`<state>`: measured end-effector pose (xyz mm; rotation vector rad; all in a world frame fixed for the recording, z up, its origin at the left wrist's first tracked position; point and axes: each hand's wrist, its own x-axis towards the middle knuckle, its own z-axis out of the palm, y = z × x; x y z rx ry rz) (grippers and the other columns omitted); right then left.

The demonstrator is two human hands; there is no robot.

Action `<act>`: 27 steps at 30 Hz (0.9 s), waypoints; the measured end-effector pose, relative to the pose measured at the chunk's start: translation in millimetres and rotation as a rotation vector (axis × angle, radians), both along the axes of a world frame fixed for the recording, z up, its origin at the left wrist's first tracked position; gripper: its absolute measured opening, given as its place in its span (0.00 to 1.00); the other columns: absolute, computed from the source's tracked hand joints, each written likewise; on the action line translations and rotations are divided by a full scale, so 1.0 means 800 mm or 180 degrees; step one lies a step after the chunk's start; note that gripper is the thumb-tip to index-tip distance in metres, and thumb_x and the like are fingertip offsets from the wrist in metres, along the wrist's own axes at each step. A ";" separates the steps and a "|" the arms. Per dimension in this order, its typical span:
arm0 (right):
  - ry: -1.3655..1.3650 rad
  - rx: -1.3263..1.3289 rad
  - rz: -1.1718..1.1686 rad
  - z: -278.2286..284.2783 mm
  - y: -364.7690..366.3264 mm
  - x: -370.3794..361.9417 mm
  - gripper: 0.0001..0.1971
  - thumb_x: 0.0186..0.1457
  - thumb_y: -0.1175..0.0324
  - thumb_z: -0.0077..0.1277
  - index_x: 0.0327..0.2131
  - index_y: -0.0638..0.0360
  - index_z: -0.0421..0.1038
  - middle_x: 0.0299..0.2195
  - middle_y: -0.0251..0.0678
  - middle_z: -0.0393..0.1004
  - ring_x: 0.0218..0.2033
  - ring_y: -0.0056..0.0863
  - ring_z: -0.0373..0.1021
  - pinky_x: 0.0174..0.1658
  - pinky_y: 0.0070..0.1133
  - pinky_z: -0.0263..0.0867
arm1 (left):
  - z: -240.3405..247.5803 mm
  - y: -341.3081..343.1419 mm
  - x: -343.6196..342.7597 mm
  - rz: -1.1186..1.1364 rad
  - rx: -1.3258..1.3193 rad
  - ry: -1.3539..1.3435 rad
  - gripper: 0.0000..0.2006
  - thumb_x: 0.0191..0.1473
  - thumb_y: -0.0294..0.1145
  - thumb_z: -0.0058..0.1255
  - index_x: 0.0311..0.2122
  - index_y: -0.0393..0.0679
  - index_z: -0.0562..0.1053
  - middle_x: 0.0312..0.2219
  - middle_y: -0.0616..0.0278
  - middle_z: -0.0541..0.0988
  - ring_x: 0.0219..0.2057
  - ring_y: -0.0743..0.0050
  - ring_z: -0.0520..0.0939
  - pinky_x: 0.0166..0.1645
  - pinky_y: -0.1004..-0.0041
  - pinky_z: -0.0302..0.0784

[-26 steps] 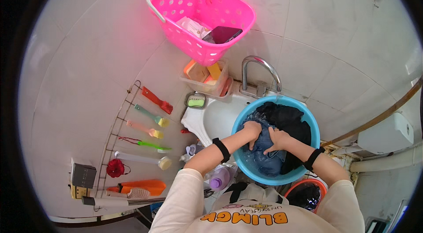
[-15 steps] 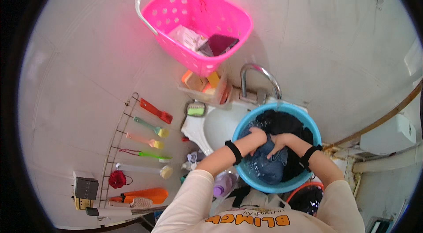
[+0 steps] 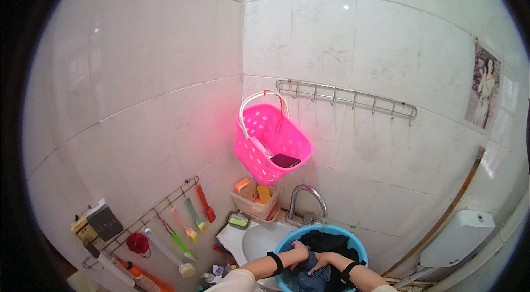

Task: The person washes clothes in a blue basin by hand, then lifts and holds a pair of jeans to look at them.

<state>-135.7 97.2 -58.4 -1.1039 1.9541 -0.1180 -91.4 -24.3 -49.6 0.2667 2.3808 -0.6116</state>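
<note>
A light blue round basin [image 3: 356, 235] stands over the right part of the white sink, with water, blue denim clothing [image 3: 312, 279] and black clothing [image 3: 329, 243] in it. Both my hands are down in the basin. My left hand [image 3: 300, 253] has its fingers curled into the denim, partly hidden by the fabric. Close beside it, my right hand [image 3: 322, 261] grips the same denim, thumb toward the left hand. Each wrist wears a black band. The chrome faucet [image 3: 307, 188] arches just behind the basin.
A pink basket [image 3: 259, 148] holding a dark flat object hangs from the metal hook rail [image 3: 353, 98] above the sink [image 3: 256, 245]. A clear box of sponges [image 3: 254, 201] and a green soap [image 3: 238, 220] sit left of the faucet. Several brushes [image 3: 176, 242] hang on the left wall.
My view has tilted up, so the basin and hands sit lower in the picture and more wall shows. Both hands stay in the basin at the denim, closer together.
</note>
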 end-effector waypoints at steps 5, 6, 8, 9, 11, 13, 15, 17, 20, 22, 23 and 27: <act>0.1182 -0.0097 -0.0482 0.027 0.017 0.034 0.46 0.29 0.44 0.65 0.50 0.59 0.57 0.46 0.48 0.66 0.49 0.46 0.63 0.50 0.34 0.61 | 0.054 -0.035 0.030 -0.0260 0.1224 0.0373 0.31 0.25 0.49 0.68 0.38 0.43 0.75 0.35 0.55 0.78 0.38 0.56 0.78 0.39 0.61 0.74; 0.1581 -0.0770 -0.0604 0.040 0.021 0.036 0.41 0.30 0.47 0.65 0.47 0.59 0.59 0.43 0.47 0.68 0.45 0.46 0.65 0.46 0.34 0.63 | 0.056 -0.054 0.028 -0.0045 0.1554 0.0595 0.30 0.25 0.49 0.68 0.38 0.44 0.75 0.35 0.55 0.78 0.39 0.55 0.78 0.41 0.61 0.73; 0.2000 -0.1711 -0.0907 0.064 0.033 0.039 0.35 0.31 0.53 0.65 0.42 0.59 0.62 0.37 0.48 0.70 0.41 0.48 0.67 0.43 0.34 0.64 | 0.069 -0.068 0.027 0.0100 0.2030 0.1179 0.28 0.26 0.50 0.66 0.37 0.46 0.76 0.34 0.53 0.78 0.38 0.54 0.77 0.42 0.61 0.73; 0.2036 -0.1980 -0.1095 0.082 0.034 0.039 0.33 0.30 0.54 0.65 0.40 0.59 0.63 0.35 0.50 0.70 0.40 0.49 0.66 0.43 0.35 0.63 | 0.094 -0.070 0.028 0.0042 0.2164 0.1551 0.27 0.27 0.51 0.64 0.36 0.47 0.76 0.32 0.51 0.78 0.37 0.53 0.78 0.41 0.61 0.73; 0.2080 -0.2395 -0.1132 0.123 0.038 0.053 0.31 0.30 0.57 0.65 0.39 0.59 0.64 0.35 0.49 0.71 0.39 0.48 0.67 0.41 0.35 0.63 | 0.126 -0.072 0.041 -0.0078 0.2396 0.1811 0.26 0.28 0.49 0.63 0.36 0.47 0.76 0.30 0.51 0.78 0.35 0.52 0.78 0.39 0.60 0.74; 0.2143 -0.2877 -0.1171 0.152 0.053 0.064 0.31 0.30 0.59 0.65 0.40 0.58 0.65 0.35 0.47 0.71 0.38 0.47 0.68 0.40 0.33 0.64 | 0.168 -0.061 0.064 -0.0058 0.2801 0.2136 0.22 0.29 0.45 0.62 0.33 0.45 0.76 0.28 0.51 0.78 0.33 0.51 0.78 0.38 0.59 0.73; 0.1990 -0.3164 -0.1342 0.194 0.063 0.091 0.31 0.29 0.61 0.65 0.41 0.58 0.64 0.35 0.46 0.71 0.38 0.46 0.69 0.40 0.31 0.65 | 0.210 -0.049 0.096 0.0043 0.3108 0.2552 0.18 0.30 0.41 0.60 0.30 0.43 0.76 0.28 0.50 0.77 0.33 0.50 0.77 0.37 0.58 0.73; 0.1878 -0.3165 -0.1350 0.233 0.073 0.121 0.31 0.30 0.62 0.65 0.41 0.58 0.64 0.35 0.46 0.72 0.38 0.45 0.69 0.40 0.30 0.65 | 0.233 -0.041 0.120 -0.0059 0.3279 0.2838 0.17 0.32 0.42 0.58 0.29 0.43 0.76 0.26 0.52 0.77 0.33 0.50 0.77 0.36 0.60 0.73; 0.1931 -0.3206 -0.1343 0.248 0.091 0.152 0.30 0.31 0.62 0.65 0.41 0.58 0.64 0.34 0.45 0.72 0.38 0.44 0.69 0.40 0.29 0.65 | 0.247 -0.026 0.143 -0.0357 0.3293 0.2788 0.16 0.33 0.39 0.58 0.29 0.41 0.75 0.28 0.53 0.75 0.34 0.51 0.76 0.37 0.61 0.72; 0.2027 -0.3173 -0.1314 0.239 0.097 0.166 0.30 0.31 0.61 0.65 0.41 0.58 0.64 0.34 0.44 0.72 0.38 0.43 0.69 0.41 0.29 0.65 | 0.231 -0.022 0.150 -0.0339 0.3299 0.2614 0.16 0.33 0.39 0.58 0.30 0.42 0.75 0.28 0.53 0.75 0.35 0.52 0.76 0.37 0.60 0.71; 0.1980 -0.3011 -0.1310 0.232 0.099 0.173 0.30 0.32 0.61 0.65 0.42 0.57 0.64 0.36 0.43 0.71 0.39 0.42 0.69 0.41 0.29 0.65 | 0.225 -0.020 0.153 -0.0357 0.3273 0.2503 0.16 0.33 0.39 0.58 0.30 0.42 0.75 0.29 0.54 0.74 0.36 0.53 0.75 0.38 0.60 0.71; 0.2003 -0.2908 -0.1320 0.186 0.106 0.187 0.33 0.33 0.58 0.65 0.44 0.57 0.63 0.41 0.41 0.69 0.42 0.39 0.68 0.42 0.29 0.65 | 0.183 -0.017 0.156 -0.0167 0.3162 0.2147 0.15 0.33 0.33 0.57 0.32 0.44 0.75 0.32 0.56 0.74 0.37 0.54 0.75 0.40 0.61 0.72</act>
